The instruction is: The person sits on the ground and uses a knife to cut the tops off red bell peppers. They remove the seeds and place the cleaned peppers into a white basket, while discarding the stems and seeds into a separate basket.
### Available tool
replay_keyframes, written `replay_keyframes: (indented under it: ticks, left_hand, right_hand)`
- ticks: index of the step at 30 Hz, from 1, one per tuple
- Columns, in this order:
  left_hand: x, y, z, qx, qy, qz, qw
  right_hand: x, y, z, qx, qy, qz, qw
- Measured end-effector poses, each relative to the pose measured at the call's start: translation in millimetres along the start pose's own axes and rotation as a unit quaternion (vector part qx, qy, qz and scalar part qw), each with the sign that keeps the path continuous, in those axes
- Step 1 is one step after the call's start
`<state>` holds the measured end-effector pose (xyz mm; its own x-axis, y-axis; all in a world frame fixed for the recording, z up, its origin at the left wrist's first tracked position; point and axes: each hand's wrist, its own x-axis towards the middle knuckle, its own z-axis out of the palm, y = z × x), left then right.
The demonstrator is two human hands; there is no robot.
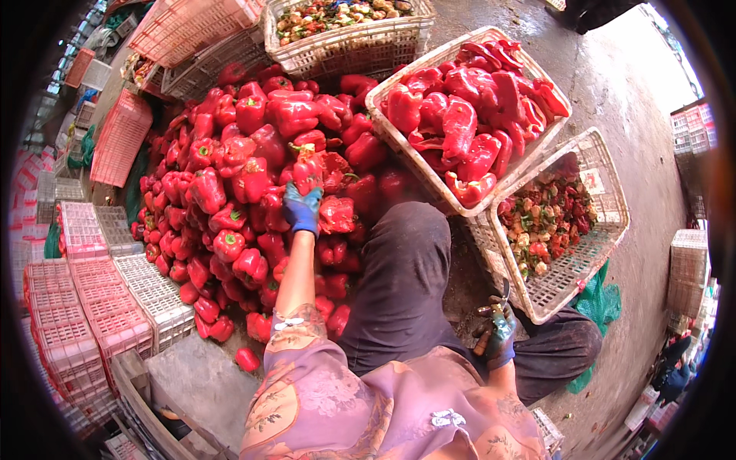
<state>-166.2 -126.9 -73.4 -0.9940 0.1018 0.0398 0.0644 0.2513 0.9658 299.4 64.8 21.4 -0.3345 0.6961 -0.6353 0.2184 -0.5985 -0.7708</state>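
Observation:
My left hand (pixel 302 208), in a blue-green stained glove, reaches into a big heap of red bell peppers (pixel 230 178). Its fingers are around the lower end of one red bell pepper (pixel 308 172), whose stem end points away from me. Over my folded right leg, my right hand (pixel 499 336) grips a small knife (pixel 506 290) with its blade pointing up; its glove is wet and dark at the fingers. Right of the heap, a crate (pixel 376 112) holds cut, opened red peppers (pixel 460 109). Beside it, a tilted crate (pixel 612 198) contains cut-out pepper cores and stems (pixel 543 224).
At the far side stands a crate (pixel 351 49) of pepper cores. Stacked red and white plastic crates (pixel 92 322) line the left. A wooden frame (pixel 135 374) lies near a grey slab (pixel 201 379). Green netting (pixel 598 302) is by my right knee, on wet concrete floor (pixel 638 172).

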Motion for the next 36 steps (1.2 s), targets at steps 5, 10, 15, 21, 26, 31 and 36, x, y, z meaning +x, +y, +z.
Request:
replay_keyframes:
  ticks: [5, 10, 15, 21, 26, 31, 36]
  left_hand:
    - [5.3, 29.3, -49.1, -0.317, 0.037, -0.230, 0.920]
    - [7.0, 31.2, -97.3, -0.566, -0.061, -0.239, 0.786]
    - [-0.1, 111.5, -82.0, -0.580, -0.233, -0.191, 0.757]
    - [-23.6, 174.6, -47.3, -0.570, -0.301, -0.140, 0.751]
    - [-68.6, 232.1, -0.4, -0.433, -0.426, -0.100, 0.788]
    - [-104.0, 239.5, 38.8, -0.439, -0.396, -0.191, 0.784]
    - [-116.5, 229.1, 64.4, -0.440, -0.410, -0.238, 0.763]
  right_hand:
    - [5.7, -1.8, 7.1, 0.066, -0.025, -0.028, 0.997]
    - [12.5, -27.0, 21.8, 0.054, -0.085, -0.045, 0.994]
    - [11.3, -98.0, 80.4, -0.054, -0.158, -0.237, 0.957]
    - [5.0, -175.1, 167.9, 0.052, -0.301, -0.225, 0.925]
    - [3.7, -216.2, 200.6, -0.173, -0.363, -0.467, 0.788]
    - [45.3, -163.2, 173.9, -0.198, -0.353, -0.461, 0.790]
    - [68.8, -66.3, 129.0, 0.034, -0.271, -0.139, 0.952]
